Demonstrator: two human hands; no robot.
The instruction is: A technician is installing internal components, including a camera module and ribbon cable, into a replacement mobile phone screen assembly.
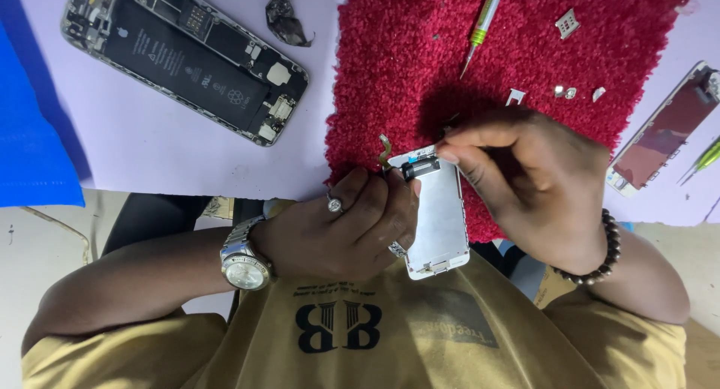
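My left hand point(341, 228) clasps the white rectangular metal-backed phone screen panel point(439, 216) by its edge; my right hand point(536, 179) pinches its top-end dark component point(420, 166).

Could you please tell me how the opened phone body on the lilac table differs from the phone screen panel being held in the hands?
The phone body lies flat on the table, untouched; the screen panel is held up by the left hand, while the right hand pinches at its top edge. The body shows a dark battery and parts; the panel shows a bare silvery back. Both are opened-up phone parts.
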